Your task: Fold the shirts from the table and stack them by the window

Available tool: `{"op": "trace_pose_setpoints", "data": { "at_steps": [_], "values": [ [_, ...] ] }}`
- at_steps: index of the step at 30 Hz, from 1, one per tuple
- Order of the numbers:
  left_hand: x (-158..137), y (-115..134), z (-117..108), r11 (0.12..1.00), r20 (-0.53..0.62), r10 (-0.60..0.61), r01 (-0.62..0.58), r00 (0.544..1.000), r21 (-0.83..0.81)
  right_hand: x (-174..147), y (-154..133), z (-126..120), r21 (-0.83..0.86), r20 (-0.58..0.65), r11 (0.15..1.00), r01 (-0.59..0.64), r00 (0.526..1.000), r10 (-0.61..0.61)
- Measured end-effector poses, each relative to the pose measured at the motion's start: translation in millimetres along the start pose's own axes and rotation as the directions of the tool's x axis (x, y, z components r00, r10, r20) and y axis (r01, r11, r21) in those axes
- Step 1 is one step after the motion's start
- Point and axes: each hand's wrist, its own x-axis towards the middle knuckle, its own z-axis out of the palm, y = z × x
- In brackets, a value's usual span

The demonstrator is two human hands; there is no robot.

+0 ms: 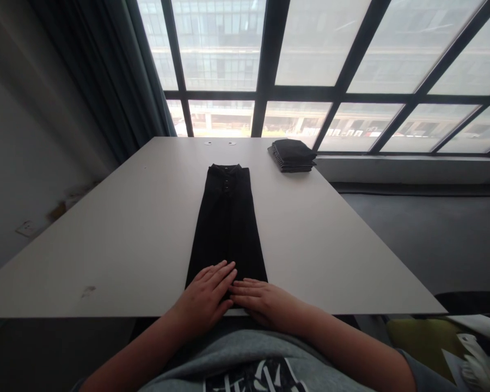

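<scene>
A pair of black trousers lies flat and lengthwise down the middle of the table. Its waistband, with a few buttons below it, points toward the window, and the near end reaches the table's front edge. My left hand rests flat on that near end, fingers stretched out. Beside it, my right hand lies flat on the cloth too, its fingertips close to or touching the left hand. Both hands cover part of the near hem.
The white table carries a stack of folded dark garments at its far right edge. Two small white pieces lie near the far edge. A dark curtain hangs at left; a green seat stands at lower right.
</scene>
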Motion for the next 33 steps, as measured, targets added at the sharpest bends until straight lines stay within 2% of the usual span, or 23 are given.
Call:
{"op": "trace_pose_setpoints", "data": {
  "at_steps": [4,9,12,15,19,22,26,30,33],
  "values": [
    [0.4,-2.3,7.8,0.996,0.127,0.077,-0.082,0.989,0.033,-24.8,4.4,-6.8,-0.009,-0.023,0.998,-0.059,0.998,0.058],
    [-23.0,-13.1,-4.0,0.991,0.121,0.132,-0.129,0.984,-0.026,-48.3,10.6,-17.1,0.043,-0.076,0.994,-0.104,0.991,0.107],
    [-46.3,-23.6,-11.9,0.993,0.032,0.118,-0.118,0.992,-0.007,-56.1,13.9,-18.7,0.061,-0.067,0.993,-0.099,0.992,0.103],
    [-70.7,-30.9,-17.4,0.999,-0.104,0.036,-0.035,0.994,0.011,-62.0,16.5,-15.5,0.039,-0.065,0.998,-0.048,0.997,0.051],
    [-86.7,-26.1,-22.8,0.997,-0.176,-0.015,0.001,0.984,-0.082,-66.8,15.0,-8.1,0.010,-0.148,1.000,0.000,0.989,0.002],
    [-82.9,-16.5,-25.3,0.990,-0.199,-0.028,-0.001,0.980,-0.141,-68.8,10.5,-4.9,0.054,-0.222,0.999,0.000,0.975,0.012],
    [-70.5,-6.6,-36.7,0.973,-0.226,-0.028,-0.025,0.974,-0.231,-70.8,1.6,-15.0,0.157,-0.256,0.983,-0.098,0.957,0.136],
    [-54.9,-5.3,-66.3,0.942,-0.203,-0.022,-0.048,0.979,-0.331,-66.2,-6.3,-49.6,0.293,-0.248,0.951,-0.096,0.953,0.172],
    [-35.0,-14.3,-90.0,0.933,-0.199,-0.022,-0.051,0.980,-0.357,-52.8,-2.4,-81.7,0.325,-0.288,0.935,-0.139,0.928,0.238]
  ]
}}
